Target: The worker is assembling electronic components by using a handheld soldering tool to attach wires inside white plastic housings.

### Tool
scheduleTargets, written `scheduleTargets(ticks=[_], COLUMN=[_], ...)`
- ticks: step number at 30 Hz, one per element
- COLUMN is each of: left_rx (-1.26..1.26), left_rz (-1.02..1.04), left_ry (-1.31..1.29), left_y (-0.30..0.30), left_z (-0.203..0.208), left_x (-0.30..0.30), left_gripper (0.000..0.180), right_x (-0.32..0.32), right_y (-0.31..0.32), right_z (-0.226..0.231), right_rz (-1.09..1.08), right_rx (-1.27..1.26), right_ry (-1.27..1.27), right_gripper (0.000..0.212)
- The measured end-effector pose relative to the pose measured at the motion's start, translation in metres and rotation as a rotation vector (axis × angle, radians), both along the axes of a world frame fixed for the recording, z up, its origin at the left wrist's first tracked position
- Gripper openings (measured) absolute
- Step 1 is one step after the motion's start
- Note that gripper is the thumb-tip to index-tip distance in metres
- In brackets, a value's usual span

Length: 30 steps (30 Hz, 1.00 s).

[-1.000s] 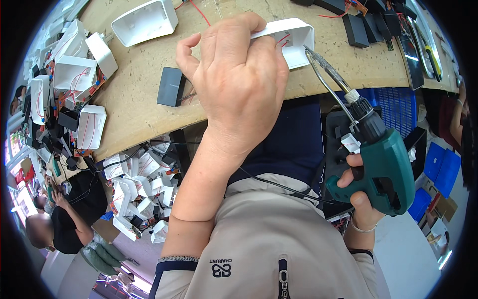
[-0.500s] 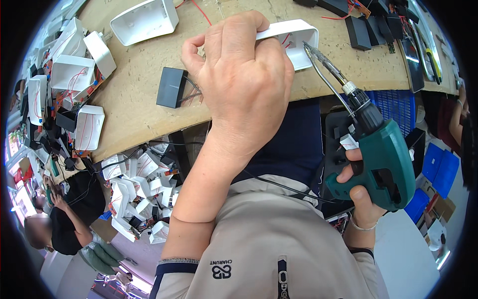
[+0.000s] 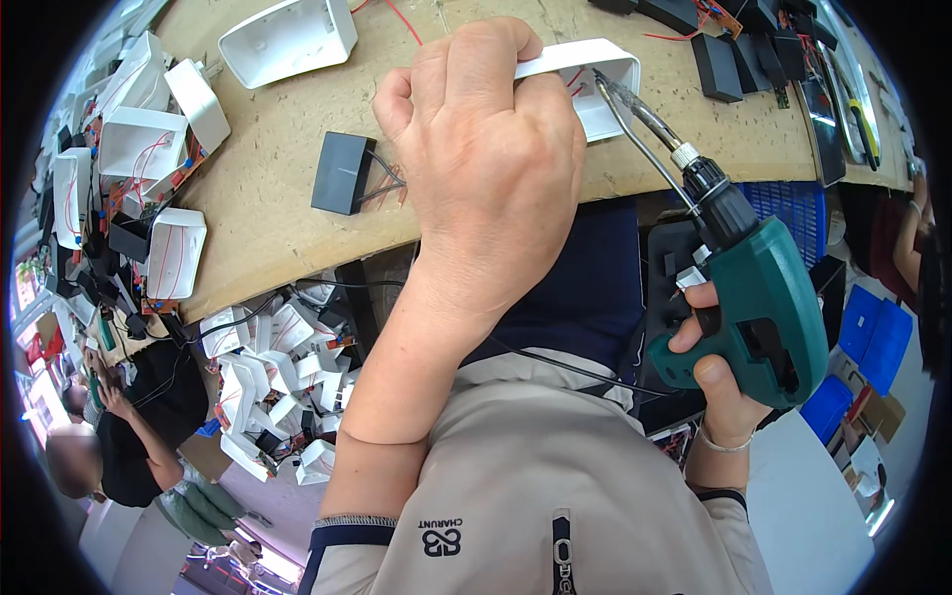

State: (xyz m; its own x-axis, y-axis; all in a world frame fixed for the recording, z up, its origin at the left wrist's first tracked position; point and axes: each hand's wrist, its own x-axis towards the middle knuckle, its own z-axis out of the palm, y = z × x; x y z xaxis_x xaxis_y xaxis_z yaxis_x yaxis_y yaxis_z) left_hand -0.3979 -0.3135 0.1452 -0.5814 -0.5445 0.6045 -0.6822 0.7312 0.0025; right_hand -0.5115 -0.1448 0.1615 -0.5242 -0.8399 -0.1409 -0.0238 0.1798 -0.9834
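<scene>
My left hand [image 3: 486,169] is closed around the rim of a white plastic housing [image 3: 565,55], holding it at the front edge of the workbench. Its fingertips are partly hidden behind the hand and the housing wall. Red wire ends show inside the housing. In my right hand [image 3: 724,387] is a green soldering gun [image 3: 764,268], with fingers wrapped round its handle at the trigger. The gun's metal tip and thin curved feed tube reach into the housing's open side, close to the red wires; contact cannot be made out. A black box [image 3: 342,174] with dark leads lies left of my left hand.
Another white housing [image 3: 288,42] lies at the bench's back left. White housings with red wires pile up at far left, more [image 3: 273,372] below the bench edge. Black boxes [image 3: 716,67] stand at back right. A cable crosses my lap. A co-worker [image 3: 139,436] is at left.
The soldering gun has moved slightly up, its tip going left and further into the housing. My left hand and the housing have shifted a little to the right.
</scene>
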Motion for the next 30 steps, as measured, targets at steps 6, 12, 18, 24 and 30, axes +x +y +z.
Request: scheduleTargets(ticks=[6, 12, 18, 24, 30], left_rx=[0.024, 0.037, 0.037, 0.012, 0.038], left_rz=[-0.028, -0.027, -0.037, -0.036, -0.032], left_ry=[0.058, 0.056, 0.065, 0.056, 0.058], left_y=[-0.002, -0.0008, -0.001, -0.001, -0.0014], left_z=[-0.0033, -0.0018, -0.0033, -0.0027, -0.0022], left_x=[0.0022, 0.0028, 0.0028, 0.0028, 0.0026], left_gripper=[0.005, 0.006, 0.006, 0.006, 0.005], right_x=[0.0, -0.0004, -0.0018, -0.0024, -0.0062], right_y=[-0.0031, -0.0051, -0.0054, -0.0017, 0.0014], right_z=[0.0004, 0.0009, 0.0012, 0.0037, 0.0069], right_rz=[-0.01, 0.001, 0.023, 0.024, 0.083], right_rx=[0.017, 0.02, 0.032, 0.065, 0.045], right_ry=[0.006, 0.005, 0.028, 0.047, -0.029], right_gripper=[0.062, 0.061, 0.058, 0.056, 0.04])
